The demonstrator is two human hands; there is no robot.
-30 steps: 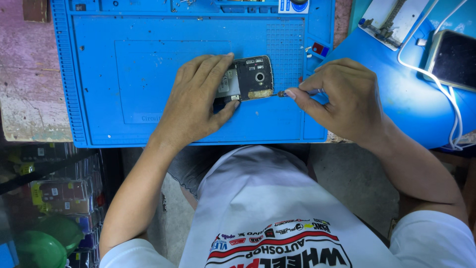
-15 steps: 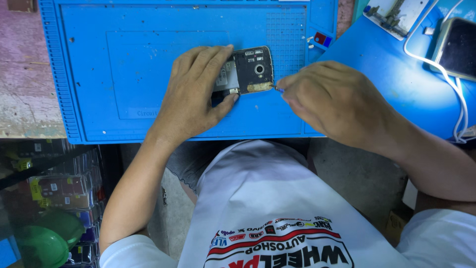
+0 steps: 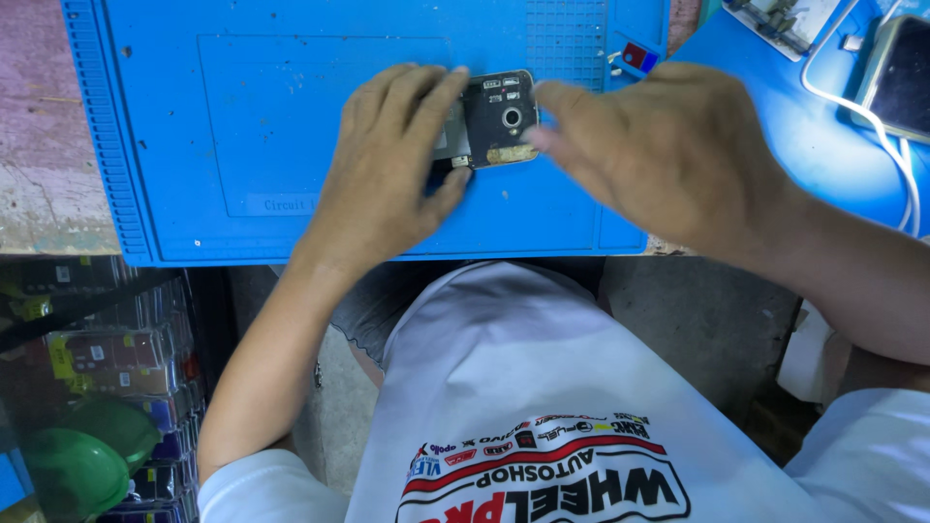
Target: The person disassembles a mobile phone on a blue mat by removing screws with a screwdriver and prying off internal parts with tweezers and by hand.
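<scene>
An opened phone (image 3: 496,121), dark and rectangular, is pinned flat on the ribbed blue mat (image 3: 291,116) by the left hand (image 3: 392,165). The blurred right hand (image 3: 668,155) is beside it; its grip cannot be told.

Opened phone (image 3: 499,118): left half hidden under left hand (image 3: 392,169); small board parts too fine to tell.
Right hand (image 3: 668,150): fingertips motion-blurred; whether they touch phone or hold a tool, cannot tell.
Blue work mat (image 3: 291,126): top edge cut off by frame.
Second phone (image 3: 896,77), top right: cut off by frame edge; white cable (image 3: 852,102) runs out of view.
Boxes under bench (image 3: 97,349): dim, contents unclear.
</scene>
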